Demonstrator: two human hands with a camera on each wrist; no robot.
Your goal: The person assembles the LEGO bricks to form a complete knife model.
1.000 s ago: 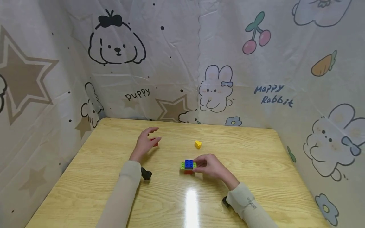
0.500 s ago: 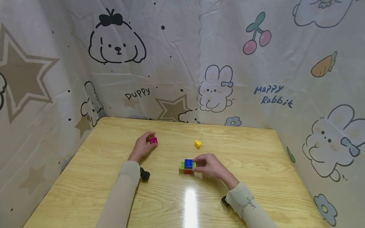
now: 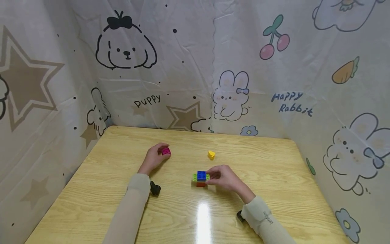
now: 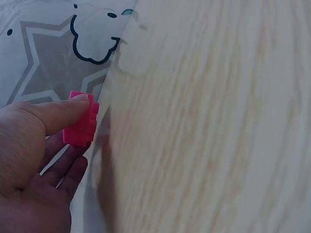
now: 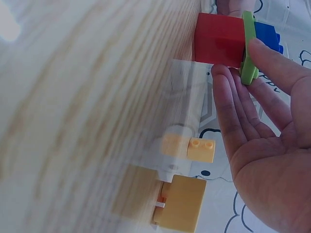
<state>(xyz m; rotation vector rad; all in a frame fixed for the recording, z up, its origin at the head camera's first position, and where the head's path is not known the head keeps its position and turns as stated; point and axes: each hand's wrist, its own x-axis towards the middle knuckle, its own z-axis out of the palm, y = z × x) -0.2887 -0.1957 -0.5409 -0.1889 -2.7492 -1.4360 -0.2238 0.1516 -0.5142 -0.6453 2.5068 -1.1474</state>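
My left hand [image 3: 155,158] pinches a pink toy brick [image 4: 80,119] between thumb and fingers at the back left of the table. In the left wrist view the brick's studs face the tabletop, with a narrow gap between them. My right hand [image 3: 226,178] holds the right end of a small stack near the table's middle. This stack has a red brick [image 5: 219,40] at the bottom, a lime-green plate [image 5: 249,53] across it and a blue brick [image 3: 201,175] on top. The thumb and fingertips grip the green plate, partly covering it.
A yellow piece [image 3: 211,155] lies behind the stack. In the right wrist view, a yellow-orange block [image 5: 182,204] and a smaller studded block [image 5: 201,149] show below the stack. A patterned curtain [image 3: 182,67] surrounds the wooden table [image 3: 259,156] at the back and sides.
My left hand has gone from spread fingers around the pink brick to pinching it. The brick has since turned and shifted slightly right. My right hand and the stack have stayed put.
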